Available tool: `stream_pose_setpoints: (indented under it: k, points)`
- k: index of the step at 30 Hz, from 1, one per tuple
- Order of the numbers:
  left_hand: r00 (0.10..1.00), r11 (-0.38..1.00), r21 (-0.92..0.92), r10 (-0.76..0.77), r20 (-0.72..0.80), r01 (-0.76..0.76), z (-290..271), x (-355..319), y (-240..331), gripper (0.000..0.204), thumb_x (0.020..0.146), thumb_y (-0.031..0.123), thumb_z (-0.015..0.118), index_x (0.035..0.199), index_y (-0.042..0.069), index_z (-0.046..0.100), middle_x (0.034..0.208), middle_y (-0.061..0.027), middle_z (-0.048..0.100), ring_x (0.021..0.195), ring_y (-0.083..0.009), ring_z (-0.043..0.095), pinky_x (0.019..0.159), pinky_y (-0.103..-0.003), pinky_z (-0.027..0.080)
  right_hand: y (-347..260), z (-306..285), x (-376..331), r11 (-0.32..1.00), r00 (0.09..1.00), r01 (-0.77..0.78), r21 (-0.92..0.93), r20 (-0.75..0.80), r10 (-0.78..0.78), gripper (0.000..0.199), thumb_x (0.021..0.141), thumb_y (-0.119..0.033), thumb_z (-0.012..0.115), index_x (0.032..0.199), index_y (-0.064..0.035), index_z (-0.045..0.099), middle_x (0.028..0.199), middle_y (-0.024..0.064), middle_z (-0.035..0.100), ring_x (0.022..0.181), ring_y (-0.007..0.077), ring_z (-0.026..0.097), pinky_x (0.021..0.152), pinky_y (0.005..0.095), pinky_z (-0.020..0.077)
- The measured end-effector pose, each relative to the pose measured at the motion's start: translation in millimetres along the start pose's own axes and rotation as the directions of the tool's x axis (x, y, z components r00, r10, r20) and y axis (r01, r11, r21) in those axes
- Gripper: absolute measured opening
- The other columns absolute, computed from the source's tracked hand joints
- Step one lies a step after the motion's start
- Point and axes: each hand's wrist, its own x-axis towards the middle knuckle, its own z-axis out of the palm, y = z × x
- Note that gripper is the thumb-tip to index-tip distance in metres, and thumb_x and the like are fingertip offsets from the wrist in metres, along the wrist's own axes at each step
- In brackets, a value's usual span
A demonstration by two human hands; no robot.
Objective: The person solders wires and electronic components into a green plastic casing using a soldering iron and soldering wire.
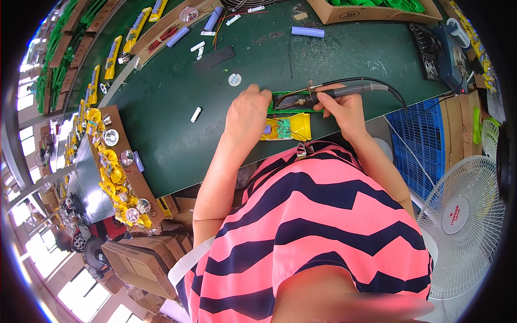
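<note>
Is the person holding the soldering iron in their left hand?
No, the soldering iron is held in the right hand, while the left hand presses on the yellow part.

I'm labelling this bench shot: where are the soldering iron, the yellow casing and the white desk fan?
soldering iron (344, 91), head view, on its grey handle.
yellow casing (300, 127), head view, on its right end.
white desk fan (458, 215), head view, on its hub.

Open green counter (177, 107) is lying free left of the left hand (245, 116), with only a small white part (195, 114) sitting there; cardboard boxes (371, 11) are crowding the far edge.
</note>
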Motion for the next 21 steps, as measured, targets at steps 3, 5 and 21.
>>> stream_pose_setpoints:
  k: [3,5,21]
  points:
    - [1.000,1.000,0.027,0.006,-0.019,-0.005,1.5,-0.3,2.3,0.011,0.074,0.001,0.048,0.079,0.002,0.059,0.078,-0.0153,0.053,0.072,-0.0344,0.056,0.063,-0.041,0.045,-0.7,1.7,0.1,0.999,1.000,-0.006,-0.038,0.003,0.006,0.014,0.080,-0.007,0.061,0.091,0.0009,0.060,0.079,0.0071,0.063,0.065,0.0111,0.061,0.048,0.0196,0.0419]
    - [1.000,0.999,0.042,0.004,-0.013,-0.004,2.5,0.3,2.1,0.011,0.074,0.001,0.049,0.079,0.002,0.059,0.079,-0.0153,0.053,0.072,-0.0345,0.056,0.064,-0.041,0.045,0.1,2.4,0.4,0.997,1.000,0.010,-0.076,0.007,-0.009,0.016,0.081,-0.008,0.060,0.093,0.0017,0.060,0.080,0.0077,0.063,0.065,0.0108,0.060,0.047,0.0191,0.0404]
    - [0.999,0.995,0.099,0.000,0.051,-0.005,-6.0,3.3,9.8,0.013,0.072,-0.001,0.050,0.080,0.001,0.059,0.080,-0.0160,0.053,0.074,-0.0340,0.057,0.065,-0.040,0.046,-0.4,-4.7,-14.1,0.984,0.985,0.166,0.070,-0.058,-0.162,0.017,0.081,-0.006,0.060,0.096,0.0036,0.057,0.085,0.0102,0.062,0.069,0.0131,0.061,0.052,0.0209,0.0454]
